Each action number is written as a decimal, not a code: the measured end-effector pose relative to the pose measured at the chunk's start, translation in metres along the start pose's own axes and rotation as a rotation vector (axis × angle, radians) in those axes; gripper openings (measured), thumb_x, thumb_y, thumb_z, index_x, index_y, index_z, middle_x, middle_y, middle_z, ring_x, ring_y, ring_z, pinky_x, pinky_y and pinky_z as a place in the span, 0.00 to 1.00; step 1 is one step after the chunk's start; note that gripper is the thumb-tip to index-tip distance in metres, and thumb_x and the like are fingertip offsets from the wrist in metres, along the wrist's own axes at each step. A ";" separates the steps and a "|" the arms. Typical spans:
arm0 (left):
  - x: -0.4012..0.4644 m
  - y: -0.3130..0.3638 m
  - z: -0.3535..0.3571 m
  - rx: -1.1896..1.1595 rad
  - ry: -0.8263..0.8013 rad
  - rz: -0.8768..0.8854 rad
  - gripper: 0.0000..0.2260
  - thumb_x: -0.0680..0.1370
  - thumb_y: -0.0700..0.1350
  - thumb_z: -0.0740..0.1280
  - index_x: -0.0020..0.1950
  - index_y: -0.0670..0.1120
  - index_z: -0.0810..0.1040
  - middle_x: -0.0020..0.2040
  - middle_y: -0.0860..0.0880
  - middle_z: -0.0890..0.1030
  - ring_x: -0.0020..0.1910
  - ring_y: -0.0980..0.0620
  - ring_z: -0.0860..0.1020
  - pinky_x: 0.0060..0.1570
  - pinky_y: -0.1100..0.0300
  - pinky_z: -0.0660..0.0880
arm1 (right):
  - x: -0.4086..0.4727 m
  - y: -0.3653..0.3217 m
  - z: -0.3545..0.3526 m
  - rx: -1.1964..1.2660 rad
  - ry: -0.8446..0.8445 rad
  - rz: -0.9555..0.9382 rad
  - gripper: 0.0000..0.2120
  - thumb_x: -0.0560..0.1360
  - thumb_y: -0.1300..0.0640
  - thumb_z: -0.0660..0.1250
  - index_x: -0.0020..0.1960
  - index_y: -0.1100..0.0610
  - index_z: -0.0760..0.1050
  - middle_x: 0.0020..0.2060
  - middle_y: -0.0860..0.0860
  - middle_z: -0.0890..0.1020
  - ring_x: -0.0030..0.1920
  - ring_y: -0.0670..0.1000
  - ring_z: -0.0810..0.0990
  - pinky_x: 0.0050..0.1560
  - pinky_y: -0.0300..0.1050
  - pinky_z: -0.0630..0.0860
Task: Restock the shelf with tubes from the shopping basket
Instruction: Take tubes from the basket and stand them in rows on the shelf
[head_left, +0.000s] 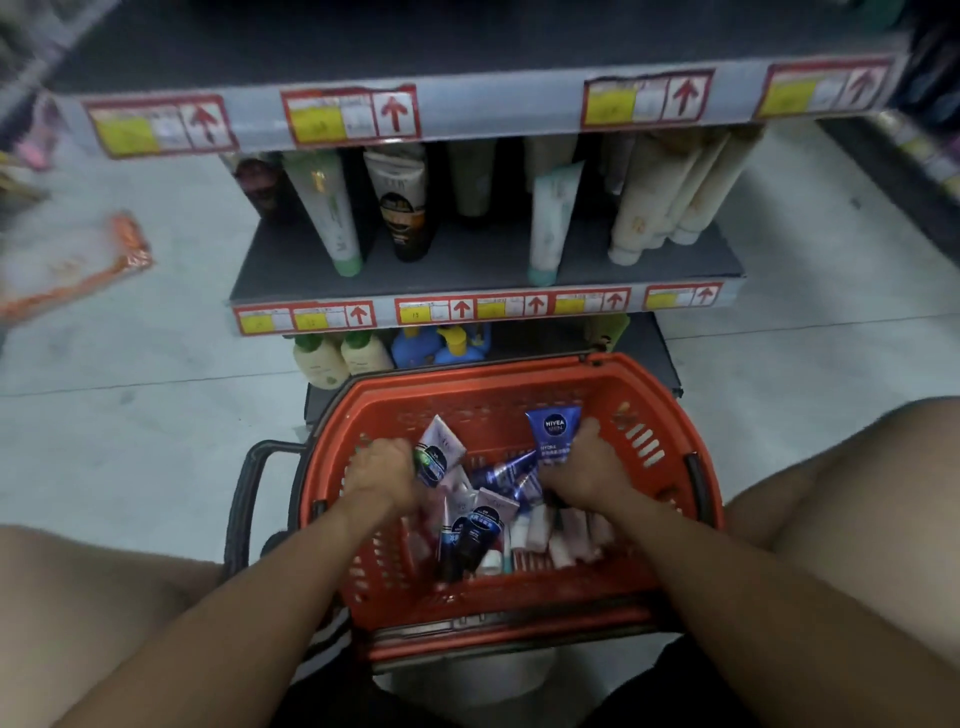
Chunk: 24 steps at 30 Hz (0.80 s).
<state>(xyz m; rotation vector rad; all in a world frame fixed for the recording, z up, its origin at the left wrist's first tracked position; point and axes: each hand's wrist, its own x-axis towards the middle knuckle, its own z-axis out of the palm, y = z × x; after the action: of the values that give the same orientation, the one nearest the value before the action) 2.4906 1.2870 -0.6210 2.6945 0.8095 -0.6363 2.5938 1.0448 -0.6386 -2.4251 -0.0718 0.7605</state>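
Note:
An orange shopping basket (654, 410) sits on the floor between my knees, with several tubes lying in it. My left hand (382, 470) is inside the basket and grips a pale tube with a dark cap end (439, 449). My right hand (584, 465) grips a blue Nivea tube (553, 428), held upright above the pile. More dark blue and pink tubes (483, 530) lie under both hands. The grey shelf (467, 262) in front holds standing tubes, with gaps between them.
An upper shelf edge (467, 111) with red-and-yellow price tags hangs above. Bottles (340, 356) stand on the bottom shelf right behind the basket. An orange packet (78, 270) lies on the floor at left. The basket's black handle (249, 493) sticks out left.

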 end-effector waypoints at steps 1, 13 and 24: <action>-0.007 0.000 -0.005 -0.021 0.020 -0.001 0.28 0.64 0.67 0.78 0.50 0.48 0.77 0.51 0.45 0.83 0.50 0.43 0.83 0.47 0.54 0.79 | -0.006 -0.008 -0.006 0.008 0.021 -0.042 0.34 0.70 0.55 0.78 0.67 0.59 0.61 0.53 0.54 0.78 0.52 0.59 0.81 0.47 0.47 0.73; -0.080 0.012 -0.097 -0.411 0.454 0.121 0.21 0.69 0.63 0.78 0.52 0.52 0.81 0.47 0.52 0.85 0.42 0.51 0.80 0.39 0.59 0.72 | -0.068 -0.091 -0.060 0.054 0.218 -0.424 0.31 0.70 0.49 0.77 0.64 0.50 0.62 0.47 0.46 0.83 0.42 0.49 0.83 0.45 0.55 0.83; -0.111 0.010 -0.214 -0.573 0.854 0.200 0.18 0.68 0.63 0.78 0.50 0.56 0.79 0.45 0.57 0.83 0.42 0.57 0.79 0.38 0.59 0.73 | -0.089 -0.194 -0.119 0.218 0.467 -0.698 0.31 0.67 0.40 0.76 0.62 0.39 0.62 0.51 0.40 0.83 0.49 0.43 0.84 0.49 0.52 0.83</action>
<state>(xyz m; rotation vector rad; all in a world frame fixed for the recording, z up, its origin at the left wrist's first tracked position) 2.4844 1.3047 -0.3800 2.3774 0.7124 0.7454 2.6066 1.1229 -0.4078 -2.0894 -0.5783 -0.1069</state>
